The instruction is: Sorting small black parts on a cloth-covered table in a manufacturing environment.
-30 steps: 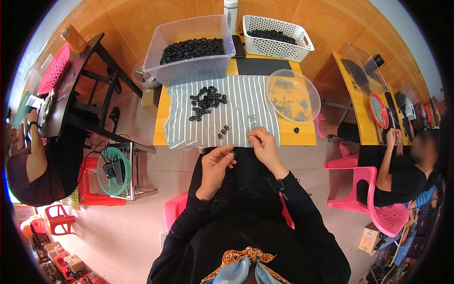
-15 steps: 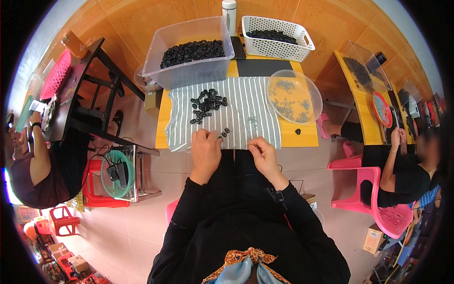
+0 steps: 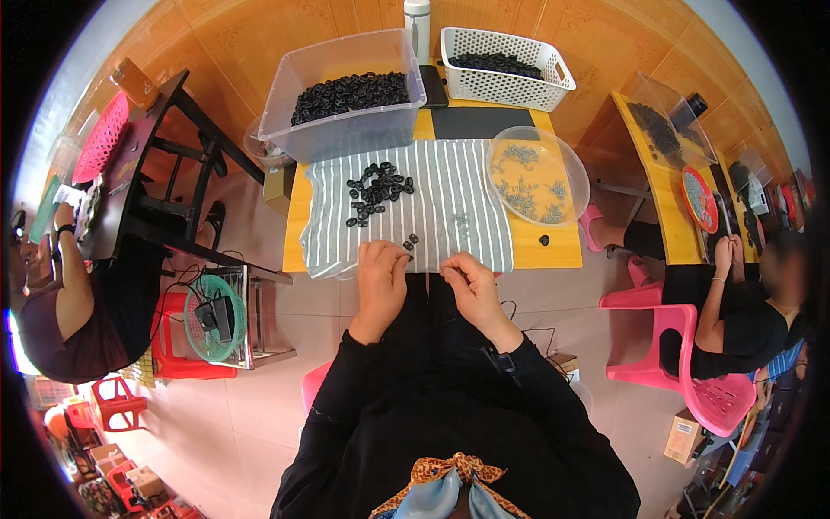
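Observation:
My left hand (image 3: 380, 281) is at the front edge of a grey-and-white striped cloth (image 3: 432, 177), its thumb and fingers closed on a small black plastic piece that shows at the fingertips. To its right, my right hand (image 3: 474, 290) is pinched; whatever sits in the pinch is too small to make out. Two or so loose black pieces (image 3: 411, 240) lie just beyond my left fingertips. Farther back on the cloth is a scattered heap of black oval pieces (image 3: 372, 197). Several tiny silvery parts (image 3: 462, 225) lie on the cloth beyond my right hand.
A clear bin (image 3: 346, 137) of black pieces and a white perforated basket (image 3: 497, 89) stand at the back. At the right is a round clear tray (image 3: 581, 186) with small silvery parts. One black piece (image 3: 544, 240) lies near it. People work at tables on both sides.
My right hand has moved left, closer to my left hand. The left hand has shifted slightly right and toward me, still holding the black piece.

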`<state>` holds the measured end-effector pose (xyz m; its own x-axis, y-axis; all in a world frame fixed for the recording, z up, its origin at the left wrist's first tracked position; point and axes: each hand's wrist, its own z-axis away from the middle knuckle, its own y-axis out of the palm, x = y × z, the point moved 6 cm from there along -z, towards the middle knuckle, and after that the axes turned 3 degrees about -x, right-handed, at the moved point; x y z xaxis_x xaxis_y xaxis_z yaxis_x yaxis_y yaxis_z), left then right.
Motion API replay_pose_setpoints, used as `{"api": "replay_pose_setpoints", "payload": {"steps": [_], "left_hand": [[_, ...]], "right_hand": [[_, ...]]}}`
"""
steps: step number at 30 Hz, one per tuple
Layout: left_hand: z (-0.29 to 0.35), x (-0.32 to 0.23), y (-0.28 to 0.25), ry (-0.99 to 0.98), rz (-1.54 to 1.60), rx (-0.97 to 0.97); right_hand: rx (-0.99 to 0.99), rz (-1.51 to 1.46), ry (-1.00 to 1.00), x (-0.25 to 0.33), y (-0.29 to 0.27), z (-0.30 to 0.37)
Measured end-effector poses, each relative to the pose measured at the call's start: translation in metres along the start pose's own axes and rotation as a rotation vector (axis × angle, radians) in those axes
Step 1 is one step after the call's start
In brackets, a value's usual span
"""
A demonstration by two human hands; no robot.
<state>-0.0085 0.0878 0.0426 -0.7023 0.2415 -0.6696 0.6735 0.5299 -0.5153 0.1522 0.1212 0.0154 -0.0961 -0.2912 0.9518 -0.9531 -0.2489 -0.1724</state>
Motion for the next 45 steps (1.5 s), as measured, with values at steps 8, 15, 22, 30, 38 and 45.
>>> {"api": "replay_pose_setpoints", "payload": {"steps": [8,15,22,30,38,45], "left_hand": [[0.022,-0.012,0.004,-0.308,0.429,0.118],[0.023,-0.016,0.0,-0.271,0.45,0.081],[0.026,-0.019,-0.003,-0.238,0.434,0.031],[0.031,-0.026,-0.007,-0.176,0.318,-0.051],[0.036,-0.015,-0.004,-0.331,0.515,-0.117],[0.052,0.006,-0.001,-0.594,0.808,-0.042]], "right_hand": [[0.061,0.049,-0.069,0.033,0.005,-0.007],[0.103,0.041,-0.069,0.037,0.011,-0.003],[0.153,0.108,-0.133,0.044,0.014,-0.002],[0.126,0.127,-0.133,0.04,0.02,0.003],[0.074,-0.354,0.162,0.018,0.021,0.011],[0.203,-0.195,0.115,0.016,0.032,0.006]]}}
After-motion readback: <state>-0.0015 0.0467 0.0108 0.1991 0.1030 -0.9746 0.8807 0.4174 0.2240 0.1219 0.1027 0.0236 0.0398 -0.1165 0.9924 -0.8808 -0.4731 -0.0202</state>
